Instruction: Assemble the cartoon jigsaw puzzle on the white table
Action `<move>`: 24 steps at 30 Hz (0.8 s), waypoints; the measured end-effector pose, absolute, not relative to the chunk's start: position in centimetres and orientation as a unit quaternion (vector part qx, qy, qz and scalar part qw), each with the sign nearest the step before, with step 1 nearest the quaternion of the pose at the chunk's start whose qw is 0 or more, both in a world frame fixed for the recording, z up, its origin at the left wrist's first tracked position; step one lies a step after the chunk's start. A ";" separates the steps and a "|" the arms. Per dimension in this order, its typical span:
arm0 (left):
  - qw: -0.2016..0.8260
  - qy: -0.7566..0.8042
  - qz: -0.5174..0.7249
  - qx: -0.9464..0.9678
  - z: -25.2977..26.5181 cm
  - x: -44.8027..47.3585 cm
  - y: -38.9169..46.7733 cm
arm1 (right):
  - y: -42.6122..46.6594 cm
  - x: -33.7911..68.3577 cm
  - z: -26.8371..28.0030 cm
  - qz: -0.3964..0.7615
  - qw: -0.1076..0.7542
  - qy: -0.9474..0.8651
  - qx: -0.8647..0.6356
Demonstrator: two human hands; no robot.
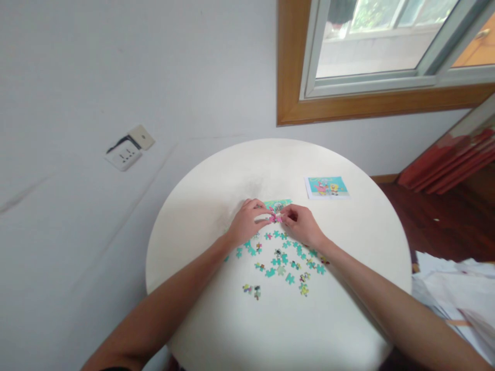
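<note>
On a round white table my left hand and my right hand meet over a small joined patch of puzzle, green with pink. Between both sets of fingertips sits a pink puzzle piece, pinched from either side at the patch's near edge. Several loose teal puzzle pieces lie scattered just in front of my wrists. A few multicoloured pieces lie apart, closer to me.
A small reference picture card lies on the table's far right. A wall socket sits on the white wall at left. A wood-framed window is at upper right, and white papers pile beside the table at right.
</note>
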State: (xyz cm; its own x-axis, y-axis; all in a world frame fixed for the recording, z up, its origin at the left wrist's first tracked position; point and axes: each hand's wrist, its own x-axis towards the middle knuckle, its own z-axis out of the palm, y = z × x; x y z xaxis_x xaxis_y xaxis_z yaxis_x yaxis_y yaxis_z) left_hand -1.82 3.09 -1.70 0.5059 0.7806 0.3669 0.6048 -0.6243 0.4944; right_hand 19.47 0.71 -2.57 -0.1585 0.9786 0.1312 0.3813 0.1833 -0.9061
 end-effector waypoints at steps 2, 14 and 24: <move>0.156 0.403 0.282 0.856 -1.6 -1.7 2.8 | 0.7 19.4 -2.5 0.383 0.402 -0.653 -0.516; 0.149 0.410 0.282 0.855 -1.6 -1.2 2.2 | 0.4 19.3 -2.2 0.335 0.372 -0.677 -0.539; 0.158 0.422 0.269 0.851 -2.3 -1.5 2.6 | 1.1 19.6 -2.5 0.304 0.351 -0.693 -0.552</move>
State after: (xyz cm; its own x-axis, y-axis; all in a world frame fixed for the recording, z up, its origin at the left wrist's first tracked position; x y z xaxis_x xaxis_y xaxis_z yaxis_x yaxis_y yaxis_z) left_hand -1.49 2.58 -2.27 0.4996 0.8029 0.3252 0.6330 -0.5946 0.4957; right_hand 19.62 1.11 -2.47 -0.1448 0.9781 0.1495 0.5512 0.2052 -0.8088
